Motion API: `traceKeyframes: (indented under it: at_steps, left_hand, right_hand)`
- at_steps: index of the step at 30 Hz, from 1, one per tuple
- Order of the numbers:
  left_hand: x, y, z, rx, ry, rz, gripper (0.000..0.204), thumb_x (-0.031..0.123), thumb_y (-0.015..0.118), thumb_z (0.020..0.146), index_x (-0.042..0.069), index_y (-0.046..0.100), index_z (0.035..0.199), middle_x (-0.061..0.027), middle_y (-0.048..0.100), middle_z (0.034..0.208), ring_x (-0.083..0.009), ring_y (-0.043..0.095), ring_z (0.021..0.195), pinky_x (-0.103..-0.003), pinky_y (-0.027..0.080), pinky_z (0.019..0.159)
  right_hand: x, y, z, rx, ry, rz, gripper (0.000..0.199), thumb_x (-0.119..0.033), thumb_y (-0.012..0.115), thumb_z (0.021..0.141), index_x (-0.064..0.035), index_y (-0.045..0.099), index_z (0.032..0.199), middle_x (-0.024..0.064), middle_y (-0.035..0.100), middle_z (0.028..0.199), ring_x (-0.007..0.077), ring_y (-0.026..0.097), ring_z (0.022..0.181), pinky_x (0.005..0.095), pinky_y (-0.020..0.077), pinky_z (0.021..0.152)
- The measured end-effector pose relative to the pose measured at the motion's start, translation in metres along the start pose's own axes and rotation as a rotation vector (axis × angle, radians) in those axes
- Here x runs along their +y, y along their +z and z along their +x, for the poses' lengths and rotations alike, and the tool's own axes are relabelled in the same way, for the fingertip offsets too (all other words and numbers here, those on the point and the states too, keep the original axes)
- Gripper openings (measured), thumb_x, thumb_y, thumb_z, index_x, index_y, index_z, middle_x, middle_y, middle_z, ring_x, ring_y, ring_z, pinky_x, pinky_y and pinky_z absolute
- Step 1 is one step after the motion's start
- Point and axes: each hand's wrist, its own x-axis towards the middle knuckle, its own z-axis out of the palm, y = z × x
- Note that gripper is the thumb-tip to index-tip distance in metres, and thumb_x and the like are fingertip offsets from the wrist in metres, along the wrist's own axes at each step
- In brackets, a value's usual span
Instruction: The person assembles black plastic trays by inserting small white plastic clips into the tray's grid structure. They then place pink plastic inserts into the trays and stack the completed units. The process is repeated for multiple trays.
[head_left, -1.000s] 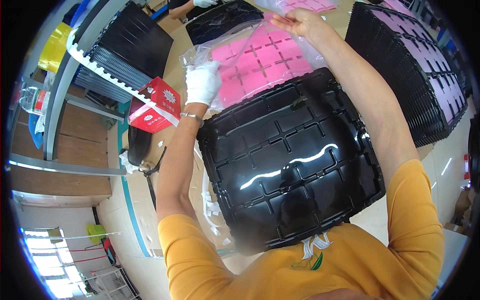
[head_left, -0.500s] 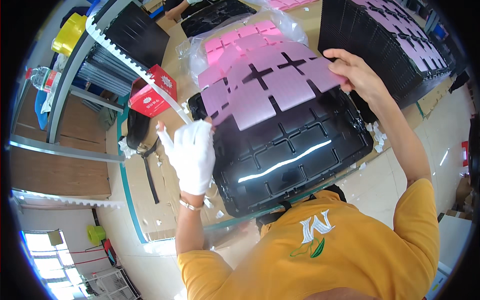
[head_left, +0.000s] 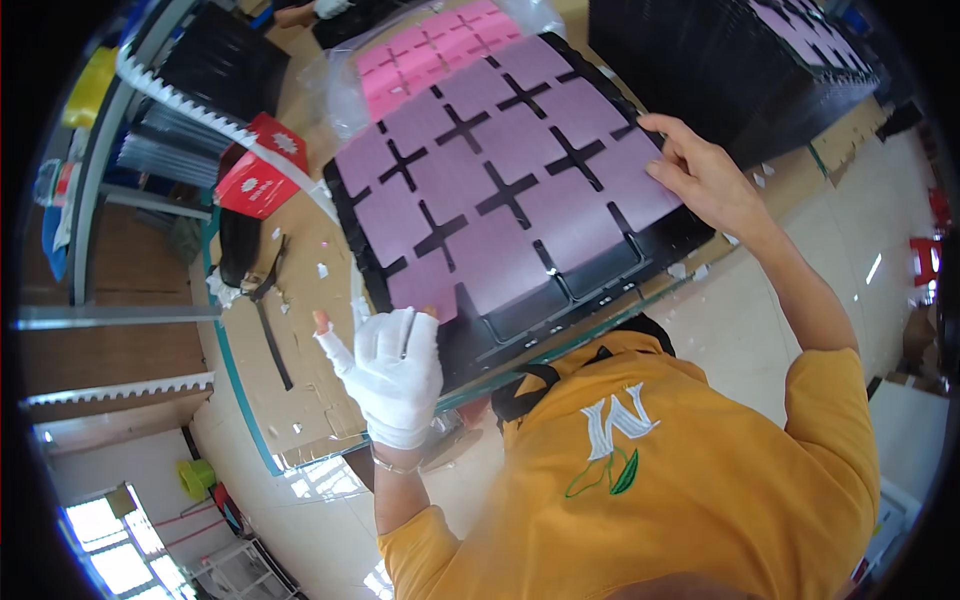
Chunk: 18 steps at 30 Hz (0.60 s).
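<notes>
A thin pink sheet with cross-shaped cutouts lies over a black ribbed plastic tray. The tray's dark ribs show through the cutouts, and its near strip is uncovered. My left hand, in a white glove with bare fingertips, pinches the sheet's near left corner; its outer finger sticks out to the side. At the sheet's right edge, my bare right hand grips with the thumb on top and the index finger stretched out. The undersides of both grips are hidden.
A brighter pink stack of sheets lies behind the tray, beside clear plastic wrap. Tall stacked black trays stand at the right. To the left are a red box, a toothed metal shelf frame, a black strap and paper scraps.
The pink sheet has come down and toward me, from raised and bent to nearly flat over the tray. Both hands moved nearer with it, and the view shifted.
</notes>
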Motion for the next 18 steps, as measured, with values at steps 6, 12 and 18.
traceKeyframes:
  at_steps: [6,12,18]
  left_hand:
    - [0.006,0.000,-0.001,0.000,-0.016,-0.018,0.026,-0.001,0.067,0.063,0.015,0.062,0.082,0.0038,0.057,0.083,-0.0176,0.059,0.079,-0.062,0.023,0.112]
    - [0.011,-0.010,0.001,-0.016,-0.017,-0.037,0.024,-0.001,0.069,0.065,0.014,0.060,0.081,0.0032,0.057,0.082,-0.0182,0.059,0.079,-0.063,0.024,0.111]
    - [0.017,-0.015,-0.002,-0.048,-0.021,-0.024,0.023,-0.001,0.070,0.066,0.015,0.059,0.080,0.0034,0.056,0.081,-0.0178,0.059,0.079,-0.064,0.026,0.110]
  right_hand:
    - [-0.010,-0.005,-0.013,-0.013,0.019,-0.171,0.054,-0.016,0.061,0.090,-0.0032,0.042,0.138,0.0130,0.063,0.077,0.0270,0.062,0.074,0.0390,0.0487,0.075]
    - [-0.018,-0.014,-0.017,-0.071,0.075,-0.185,0.061,-0.015,0.063,0.088,0.0006,0.038,0.142,0.0136,0.063,0.078,0.0276,0.063,0.073,0.0389,0.0496,0.075]
    - [-0.017,-0.012,-0.020,-0.085,0.074,-0.240,0.070,-0.012,0.065,0.086,-0.0026,0.032,0.147,0.0105,0.057,0.073,0.0232,0.059,0.068,0.0357,0.0485,0.070]
